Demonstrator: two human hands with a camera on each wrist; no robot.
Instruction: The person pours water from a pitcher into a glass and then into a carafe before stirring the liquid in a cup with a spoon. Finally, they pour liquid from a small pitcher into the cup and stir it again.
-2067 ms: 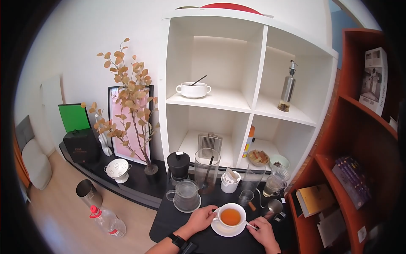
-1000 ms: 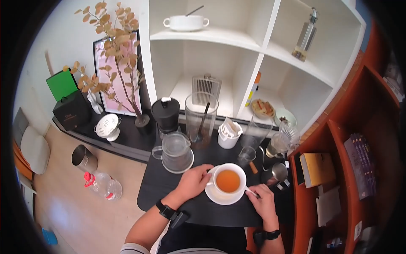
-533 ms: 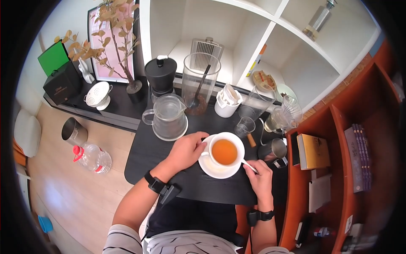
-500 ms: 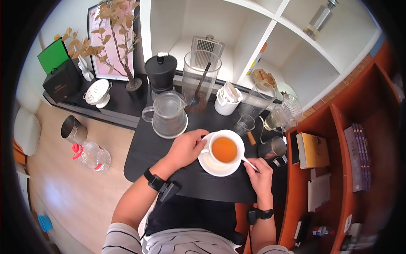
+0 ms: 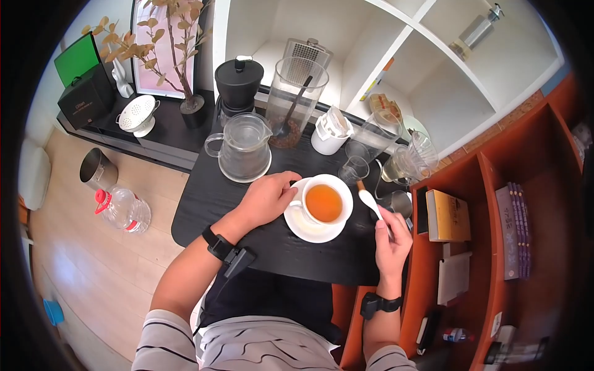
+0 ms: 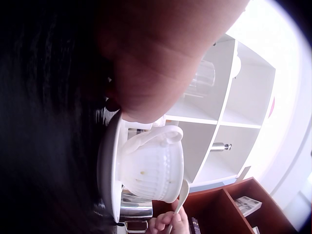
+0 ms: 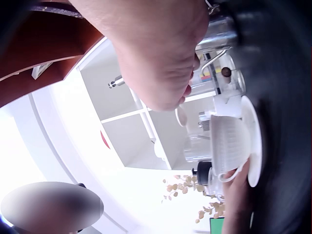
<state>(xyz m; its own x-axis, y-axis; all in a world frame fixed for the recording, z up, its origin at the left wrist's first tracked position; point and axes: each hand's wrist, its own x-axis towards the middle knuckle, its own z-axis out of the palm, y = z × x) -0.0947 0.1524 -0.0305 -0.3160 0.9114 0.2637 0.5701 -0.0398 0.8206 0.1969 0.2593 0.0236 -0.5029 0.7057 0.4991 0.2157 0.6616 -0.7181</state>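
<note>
Cup of tea [image 5: 323, 203] is set upright on saucer [image 5: 303, 230], on black table [image 5: 291, 263], prob. to catch drips. Saucer rim is pinched by L hand [image 5: 266, 198], prob. for steadiness. White spoon [image 5: 367, 199] is pinched by R hand [image 5: 393, 244], apparently w/ bowl clear of cup; glass pitcher [image 5: 244, 148] is placed nearby.

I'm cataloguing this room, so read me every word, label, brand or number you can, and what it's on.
Black box: starts "Ch", rest blurred; line beneath too small.
Yellow book: characters too blurred to read.
Purple books: spine characters too small to read.
Plastic bottle: red label, nothing legible.
White tag on the brown shelf unit: too small to read.
</note>
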